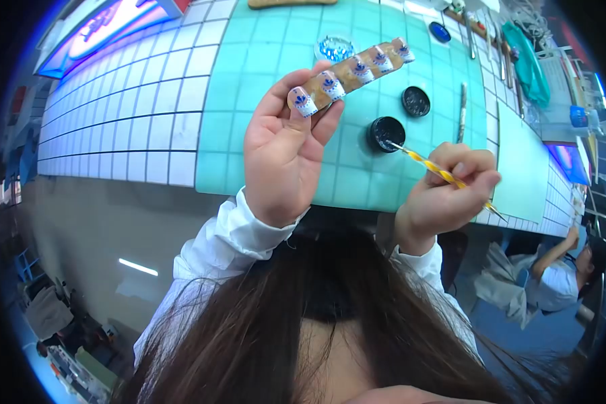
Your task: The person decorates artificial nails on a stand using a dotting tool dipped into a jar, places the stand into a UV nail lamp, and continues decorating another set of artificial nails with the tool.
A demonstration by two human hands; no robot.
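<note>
My left hand [281, 158] is closed around the near end of a narrow brown strip [349, 85]. Several false nails [329, 85] sit along it in a row, with white tips and blue flower-like patterns. Between the fingers of my right hand [449, 192] is a dotting tool [429, 165] with a twisted yellow and white handle and a thin metal point at each end. Its far tip reaches into a small open black jar [386, 135]. What is inside the jar looks dark, with a pale spot near the tip.
A black lid [416, 102] lies beyond the jar. Behind the strip stands a clear dish [334, 49] of blue gems. A thin brush [463, 113] rests to the right on the green mat [249, 135]. Another person [557, 283] sits at the far right.
</note>
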